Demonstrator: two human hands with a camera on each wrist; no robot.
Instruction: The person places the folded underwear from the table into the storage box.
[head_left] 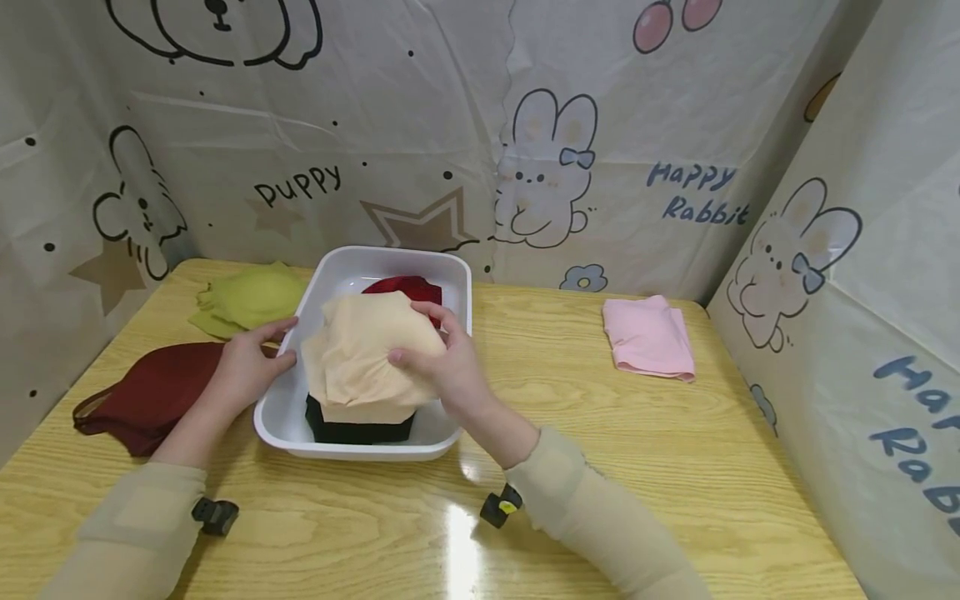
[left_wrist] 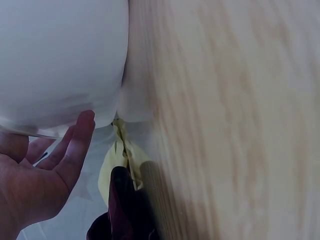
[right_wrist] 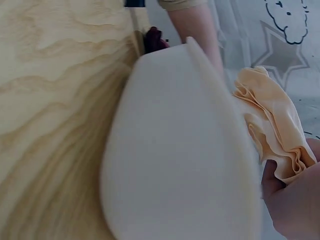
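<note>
A white plastic bin (head_left: 431,446) stands on the table. My right hand (head_left: 457,375) holds a folded beige cloth garment (head_left: 367,350) over it, thumb on top and fingers at its far edge. In the right wrist view, the folds of the beige garment (right_wrist: 275,115) show above the bin's wall (right_wrist: 175,145). Below it, a black folded cloth (head_left: 360,431) lies in the bin, and a dark red cloth (head_left: 420,289) is near the back. My left hand (head_left: 251,362) touches the bin's left side; in the left wrist view, its extended fingers (left_wrist: 80,142) rest against the outer wall.
Left of the bin, a maroon garment with a thin strap (head_left: 165,387) lies behind my left forearm. A yellow-green cloth (head_left: 258,296) sits beyond it. A folded pink cloth (head_left: 651,337) lies at the right. Printed white sheets (head_left: 420,125) hang around the table.
</note>
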